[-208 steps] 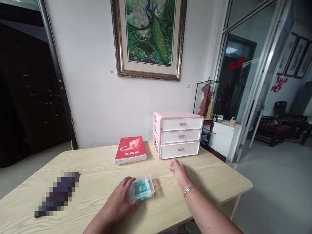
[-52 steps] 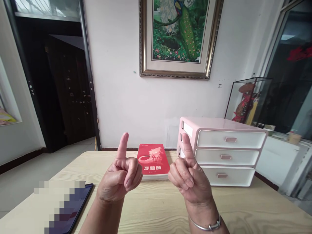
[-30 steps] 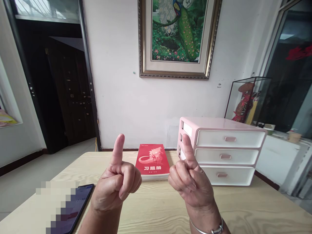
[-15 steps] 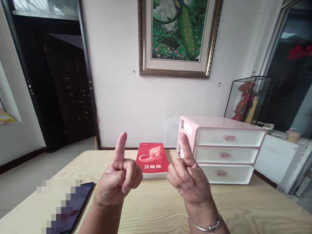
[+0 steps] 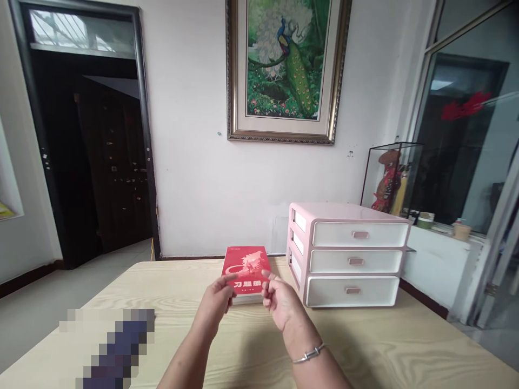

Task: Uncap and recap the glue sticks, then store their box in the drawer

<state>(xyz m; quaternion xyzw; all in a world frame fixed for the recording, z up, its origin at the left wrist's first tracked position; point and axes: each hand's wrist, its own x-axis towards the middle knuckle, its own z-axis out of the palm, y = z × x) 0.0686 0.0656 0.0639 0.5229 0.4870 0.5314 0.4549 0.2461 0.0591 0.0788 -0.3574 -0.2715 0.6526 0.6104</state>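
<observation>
A thick red book (image 5: 246,262) with a pale picture and white lettering on its cover lies flat toward the back of the table. My left hand (image 5: 214,302) is at its near left corner, index finger stretched out and other fingers loosely bent. Opposite it, my right hand (image 5: 281,305) is at the near right corner, fingers partly curled and apart, with a silver bangle on the wrist. Fingertips of both hands overlap the cover in view; whether they touch it I cannot tell. Neither hand visibly holds anything.
A pink and white drawer unit (image 5: 351,262) stands right of the book, its drawers closed. On the left of the wooden table (image 5: 178,292) lies a dark, pixelated object (image 5: 117,351). Behind are a wall with a framed peacock picture (image 5: 284,70) and a glass case (image 5: 389,181).
Both hands have gone from upright, raised index fingers to reaching forward and down at the book's near corners. The view has tilted up and shifted slightly to the right.
</observation>
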